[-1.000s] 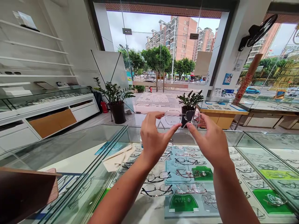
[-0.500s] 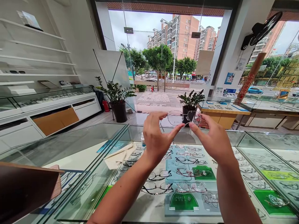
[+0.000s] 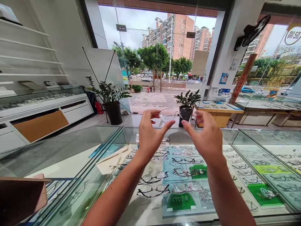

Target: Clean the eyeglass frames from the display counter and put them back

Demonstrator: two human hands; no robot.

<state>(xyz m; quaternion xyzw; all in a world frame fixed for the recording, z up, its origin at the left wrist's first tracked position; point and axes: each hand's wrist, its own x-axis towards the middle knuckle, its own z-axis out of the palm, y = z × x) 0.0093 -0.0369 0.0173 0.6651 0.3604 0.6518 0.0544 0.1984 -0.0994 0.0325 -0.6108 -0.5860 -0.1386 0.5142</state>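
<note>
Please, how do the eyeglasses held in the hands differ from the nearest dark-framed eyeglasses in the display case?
The held eyeglasses are raised between the left hand and right hand; the dark-framed eyeglasses lie in the display case.
The held eyeglasses' rims look thin and light; the dark-framed eyeglasses' rims look darker and bolder.
Both have two clear, rounded lenses.

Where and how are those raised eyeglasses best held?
Probably by the frame's outer ends, one hand from each side: the thin-rimmed eyeglasses span crosswise between the left hand and right hand, and their wide lenses are better left untouched.
</note>
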